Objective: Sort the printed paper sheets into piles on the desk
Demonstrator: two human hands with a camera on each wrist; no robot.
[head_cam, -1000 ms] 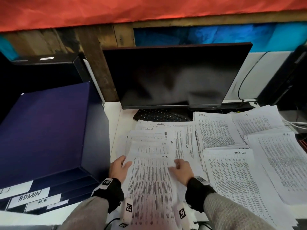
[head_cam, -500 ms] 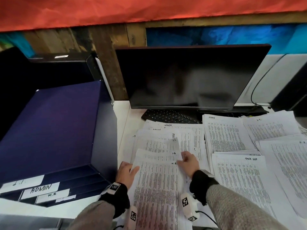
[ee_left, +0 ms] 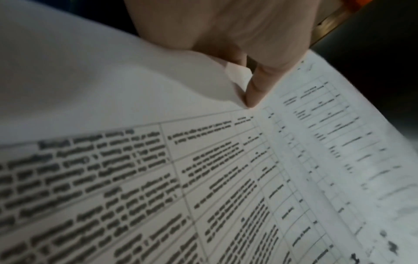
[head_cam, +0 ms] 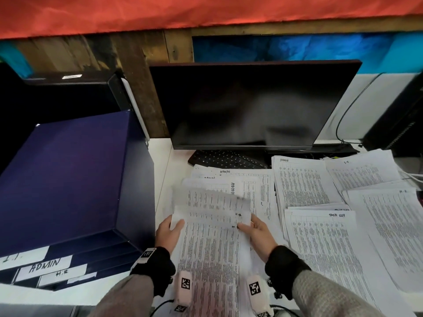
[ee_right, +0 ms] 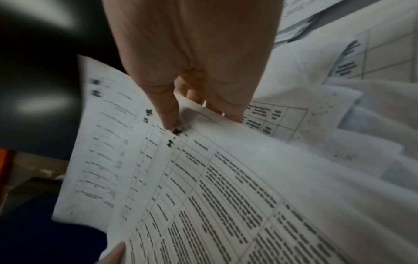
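Now both hands pinch the white printed table sheets (head_cam: pixel 210 225), left hand (head_cam: pixel 168 233) and right hand (head_cam: pixel 259 233) at opposite edges; several labelled piles (head_cam: pixel 302 184) lie rightward, the loose heap (head_cam: pixel 251 191) ahead still unsorted.

Person's forearms, head view. Both arms wear grey knitted sleeves (head_cam: pixel 325 296) ending at the wrists. Each wrist carries a black strap (head_cam: pixel 285 265) with a pale camera housing (head_cam: pixel 256 291) underneath, marked with a square black-and-white fiducial tag (head_cam: pixel 185 283). A similar tag sits atop the left strap; thin black cables (head_cam: pixel 160 305) trail from the housings. Left hand (head_cam: pixel 168 232) and right hand (head_cam: pixel 261 232) are bare.
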